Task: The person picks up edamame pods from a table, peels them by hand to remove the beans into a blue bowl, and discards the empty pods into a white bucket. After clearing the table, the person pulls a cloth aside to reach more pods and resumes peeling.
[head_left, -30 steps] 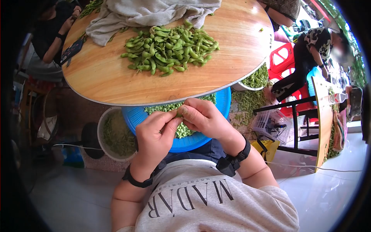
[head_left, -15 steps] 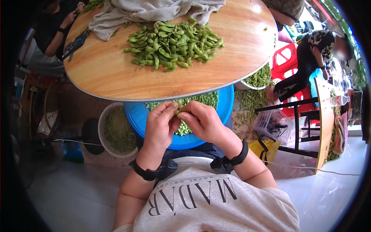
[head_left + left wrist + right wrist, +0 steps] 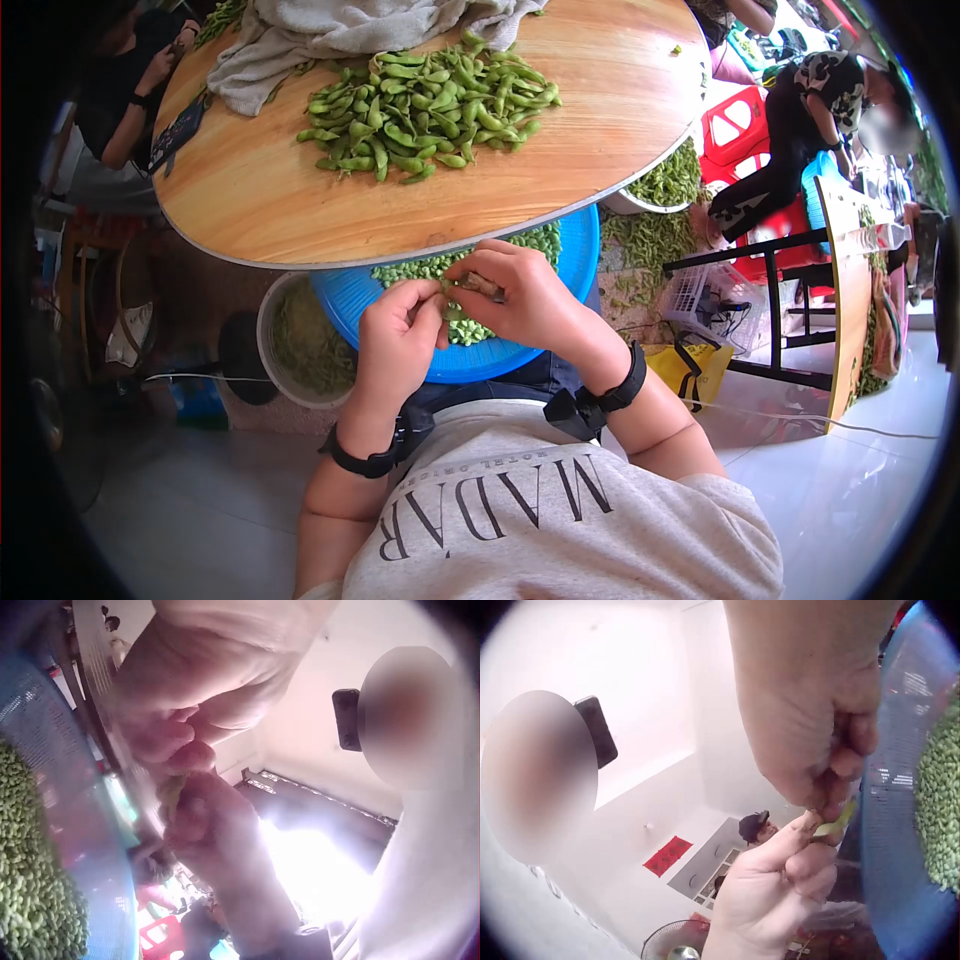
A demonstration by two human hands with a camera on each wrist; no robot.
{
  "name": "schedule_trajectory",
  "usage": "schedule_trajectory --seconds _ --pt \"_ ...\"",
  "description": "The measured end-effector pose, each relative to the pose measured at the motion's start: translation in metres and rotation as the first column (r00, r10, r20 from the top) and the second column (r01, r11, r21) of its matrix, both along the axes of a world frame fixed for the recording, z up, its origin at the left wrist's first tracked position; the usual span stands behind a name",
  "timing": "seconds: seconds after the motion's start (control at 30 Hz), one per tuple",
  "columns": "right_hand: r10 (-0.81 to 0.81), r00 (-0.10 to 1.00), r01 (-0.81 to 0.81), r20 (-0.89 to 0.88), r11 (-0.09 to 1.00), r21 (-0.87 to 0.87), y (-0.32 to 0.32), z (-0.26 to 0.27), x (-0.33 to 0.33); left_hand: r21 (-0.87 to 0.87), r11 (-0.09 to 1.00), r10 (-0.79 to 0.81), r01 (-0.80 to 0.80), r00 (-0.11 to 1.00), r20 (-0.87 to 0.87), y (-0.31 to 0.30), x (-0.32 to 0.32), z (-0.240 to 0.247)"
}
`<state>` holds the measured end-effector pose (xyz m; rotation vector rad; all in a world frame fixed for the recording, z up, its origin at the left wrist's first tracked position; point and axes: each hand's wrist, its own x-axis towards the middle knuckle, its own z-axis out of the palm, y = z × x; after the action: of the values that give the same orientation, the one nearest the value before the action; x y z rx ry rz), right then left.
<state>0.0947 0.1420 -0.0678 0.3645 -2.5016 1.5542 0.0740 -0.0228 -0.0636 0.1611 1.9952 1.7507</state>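
Note:
My left hand (image 3: 393, 345) and right hand (image 3: 525, 300) meet at the fingertips above a blue basket (image 3: 585, 245) of shelled green soybeans (image 3: 545, 242). Between them is a green soybean pod (image 3: 838, 823). In the right wrist view the left thumb and fingers pinch it, and it sticks out past them. The right fingers curl in at its near end, partly hiding it. On the round wooden table (image 3: 250, 215) just beyond lies a heap of unshelled pods (image 3: 425, 115).
A crumpled grey cloth (image 3: 340, 35) lies behind the heap, a dark phone-like object (image 3: 178, 135) at the table's left edge. Below stand a pale bucket (image 3: 305, 345) on the left and a tub of pods (image 3: 665, 185) on the right. A yellow bag (image 3: 685, 370) sits near my right arm.
The right hand has turned and lifted, its fingers curling more over the pod; the left hand has shifted slightly left and down. The head view has swung a little.

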Motion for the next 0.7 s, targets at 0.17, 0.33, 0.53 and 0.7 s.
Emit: schedule_trajectory --seconds 0.17,0.33,0.53,0.7 --pt "0.064 0.925 -0.02 0.375 0.992 -0.122 0.001 -0.015 0.004 -0.03 0.995 -0.094 0.093 0.995 -0.027 -0.007 0.007 -0.01" --pt "-0.05 0.872 0.171 0.486 0.963 -0.207 0.004 -0.03 0.007 0.048 0.999 0.007 -0.012 0.996 0.091 -0.01 0.009 -0.012" --pt "-0.128 0.925 0.198 0.357 0.966 -0.168 -0.001 -0.017 0.023 0.141 0.981 0.122 -0.131 0.99 0.075 -0.007 0.011 -0.018" --pt "0.031 0.856 0.159 0.516 0.934 -0.32 -0.012 -0.017 0.017 0.206 0.947 0.228 -0.246 0.968 0.108 0.006 0.016 -0.017"
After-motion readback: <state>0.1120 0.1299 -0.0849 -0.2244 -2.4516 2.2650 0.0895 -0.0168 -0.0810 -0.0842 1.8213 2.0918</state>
